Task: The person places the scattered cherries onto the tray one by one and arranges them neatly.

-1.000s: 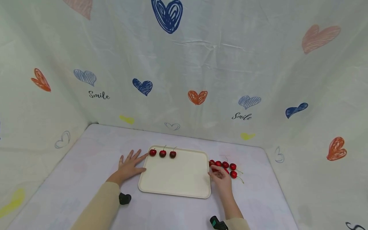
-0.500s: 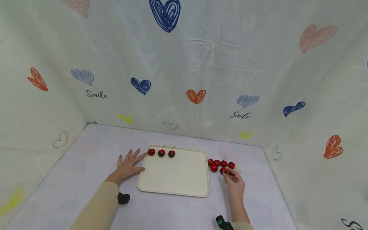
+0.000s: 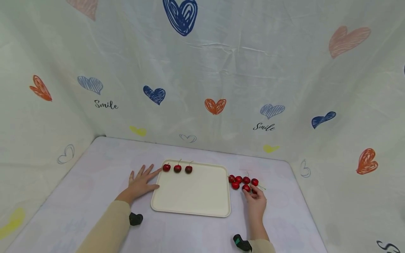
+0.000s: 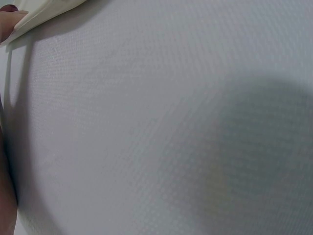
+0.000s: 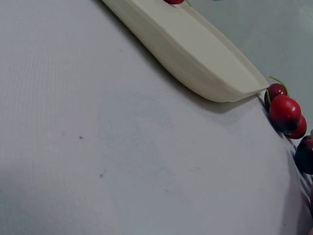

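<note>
My left hand (image 3: 139,185) lies with fingers spread at the left side of a cream rectangular tray (image 3: 196,196), its thumb and index fingertip touching the rim. Three dark red cherries with stems stand in a row along the tray's far left edge, the leftmost cherry (image 3: 166,167) near my index finger. Right of the tray, my right hand (image 3: 256,202) pinches a red cherry (image 3: 246,188) between thumb and fingers, low over the table. Another cherry is partly hidden behind those fingers. In the right wrist view, a dark cherry (image 5: 305,155) is cut off beside a fingertip.
Several more red cherries (image 3: 238,179) cluster by the tray's right edge, some with green stems. A white cloth covers the table (image 3: 183,235). Behind it hangs a pale curtain (image 3: 234,80) printed with hearts. Dark wrist devices (image 3: 136,219) sit at both sleeves.
My right hand has moved right from the tray's edge to a cherry at the front of the cluster, then shifted slightly left. My left hand has stayed at the tray.
</note>
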A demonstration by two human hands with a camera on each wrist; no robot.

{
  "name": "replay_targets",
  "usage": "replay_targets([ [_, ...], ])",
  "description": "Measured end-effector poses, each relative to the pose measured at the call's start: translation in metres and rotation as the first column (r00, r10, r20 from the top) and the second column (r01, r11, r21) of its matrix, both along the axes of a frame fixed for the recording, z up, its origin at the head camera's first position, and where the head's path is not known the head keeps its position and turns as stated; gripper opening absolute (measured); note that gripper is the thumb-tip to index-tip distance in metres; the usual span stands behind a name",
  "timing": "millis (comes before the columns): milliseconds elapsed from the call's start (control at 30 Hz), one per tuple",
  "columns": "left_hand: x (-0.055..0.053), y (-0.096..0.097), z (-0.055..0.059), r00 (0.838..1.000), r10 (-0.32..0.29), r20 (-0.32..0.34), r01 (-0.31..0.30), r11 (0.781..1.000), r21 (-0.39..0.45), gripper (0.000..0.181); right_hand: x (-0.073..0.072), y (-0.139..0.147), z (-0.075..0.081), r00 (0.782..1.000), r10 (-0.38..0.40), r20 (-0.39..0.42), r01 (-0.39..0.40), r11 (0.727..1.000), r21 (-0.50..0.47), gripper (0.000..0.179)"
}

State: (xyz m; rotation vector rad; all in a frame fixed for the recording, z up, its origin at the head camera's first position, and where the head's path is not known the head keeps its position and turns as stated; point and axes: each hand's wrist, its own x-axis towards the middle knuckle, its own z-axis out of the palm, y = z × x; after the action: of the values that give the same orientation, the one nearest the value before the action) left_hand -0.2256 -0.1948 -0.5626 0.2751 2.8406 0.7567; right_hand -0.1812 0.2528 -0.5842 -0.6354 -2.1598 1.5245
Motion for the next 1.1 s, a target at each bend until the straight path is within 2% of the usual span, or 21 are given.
replay_targets([
  [400, 0.0013, 0.0007, -0.0048, 1.000, -0.002, -0.012, 0.002, 1.000, 0.014, 0.071, -0.0019, -0.0022, -0.0035, 0.999, -0.030, 0.032, 0.027, 0.995, 0.096, 0.035],
  [533, 0.0009, 0.0005, -0.0043, 1.000, -0.001, -0.009, 0.001, 1.000, 0.009, 0.072, -0.0028, -0.0028, -0.0042, 1.000, -0.020, 0.020, 0.017, 0.991, 0.134, 0.036],
  [933, -0.0005, -0.0013, -0.0018, 1.000, 0.004, -0.004, -0.004, 1.000, 0.002, 0.072, -0.0027, -0.0038, -0.0065, 0.999, 0.029, 0.030, -0.034, 0.987, 0.155, 0.032],
  [1100, -0.0007, -0.0015, -0.0020, 1.000, 0.003, -0.004, -0.003, 1.000, -0.002, 0.072, -0.0023, -0.0035, -0.0076, 0.998, 0.053, 0.016, -0.055, 0.978, 0.200, 0.031],
])
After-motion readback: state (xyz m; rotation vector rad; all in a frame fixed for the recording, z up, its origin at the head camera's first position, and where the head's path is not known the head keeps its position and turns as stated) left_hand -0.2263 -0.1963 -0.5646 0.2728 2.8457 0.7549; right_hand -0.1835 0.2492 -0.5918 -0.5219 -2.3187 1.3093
